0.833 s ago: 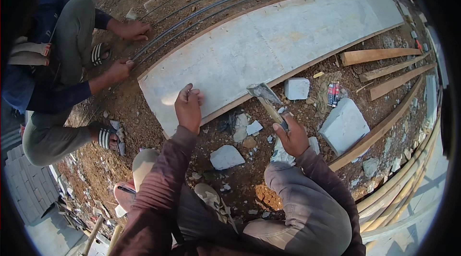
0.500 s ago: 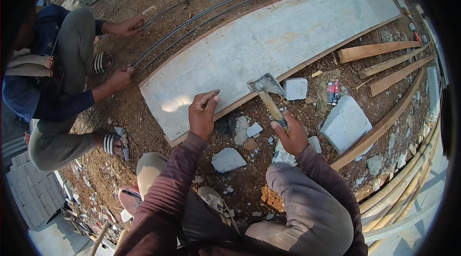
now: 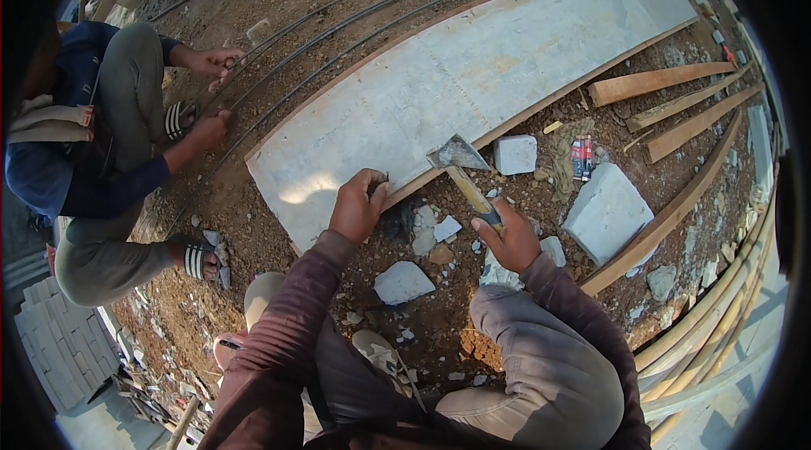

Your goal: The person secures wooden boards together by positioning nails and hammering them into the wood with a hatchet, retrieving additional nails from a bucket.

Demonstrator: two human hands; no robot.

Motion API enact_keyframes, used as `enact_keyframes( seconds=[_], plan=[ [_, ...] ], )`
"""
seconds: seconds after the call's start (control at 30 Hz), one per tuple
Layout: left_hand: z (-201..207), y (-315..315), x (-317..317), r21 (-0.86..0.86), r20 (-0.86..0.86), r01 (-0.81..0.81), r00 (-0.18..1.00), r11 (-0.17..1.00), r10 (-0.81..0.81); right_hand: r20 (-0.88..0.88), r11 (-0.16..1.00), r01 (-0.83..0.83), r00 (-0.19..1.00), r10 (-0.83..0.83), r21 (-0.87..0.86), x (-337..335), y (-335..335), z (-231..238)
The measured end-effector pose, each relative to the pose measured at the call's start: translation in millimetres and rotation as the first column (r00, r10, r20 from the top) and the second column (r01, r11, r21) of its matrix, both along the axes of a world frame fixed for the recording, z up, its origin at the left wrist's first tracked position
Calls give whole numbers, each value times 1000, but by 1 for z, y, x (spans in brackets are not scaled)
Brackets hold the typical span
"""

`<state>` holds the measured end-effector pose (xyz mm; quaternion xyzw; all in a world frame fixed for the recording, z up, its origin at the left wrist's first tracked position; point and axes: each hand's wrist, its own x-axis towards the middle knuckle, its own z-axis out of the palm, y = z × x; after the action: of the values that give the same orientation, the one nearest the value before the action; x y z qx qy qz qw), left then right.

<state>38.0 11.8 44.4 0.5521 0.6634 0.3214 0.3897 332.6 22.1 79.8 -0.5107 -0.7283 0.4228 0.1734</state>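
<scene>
My right hand [image 3: 512, 236] grips a hatchet [image 3: 467, 190] by its yellowish handle with a dark lower end. Its flared metal head rests on or hovers just over the near edge of a long pale board [image 3: 405, 112]; which one I cannot tell. To the left, my left hand [image 3: 359, 203] is at the same edge, thumb and fingers pinched together. A tiny dark tip shows at the fingertips, too small to name. The board has wooden edging and lies slanting away to the far right.
At the left, a co-worker [image 3: 110, 138] squats, both hands on long thin metal rods [image 3: 355, 21]. White blocks [image 3: 608, 212] and broken chunks [image 3: 404, 282] lie on the soil near me. Timber strips [image 3: 676, 207] and a bundle of poles [image 3: 718, 323] are at the right.
My left hand's fingers have curled in and turned down at the board's edge. The hatchet shows slightly farther left. The co-worker's hands have shifted a little left along the rods.
</scene>
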Motion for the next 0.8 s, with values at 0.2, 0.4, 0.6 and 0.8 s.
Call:
enact_keyframes(
  seconds=[0.2,0.4,0.6,0.8],
  plan=[
    [-15,0,1,11,95,-63,994,998,61,-34,1000,9,999,-10,-28,-4,1,3],
    [-15,0,-2,40,75,-8,997,999,5,-13,1000,4,1000,-4,-20,0,-1,-3],
    [-19,-2,-5,88,45,-4,999,996,0,28,995,-59,998,62,-78,-5,2,4],
    [-27,-4,0,131,27,-48,999,990,45,36,995,-101,994,102,-24,-7,-1,4]
  ],
)
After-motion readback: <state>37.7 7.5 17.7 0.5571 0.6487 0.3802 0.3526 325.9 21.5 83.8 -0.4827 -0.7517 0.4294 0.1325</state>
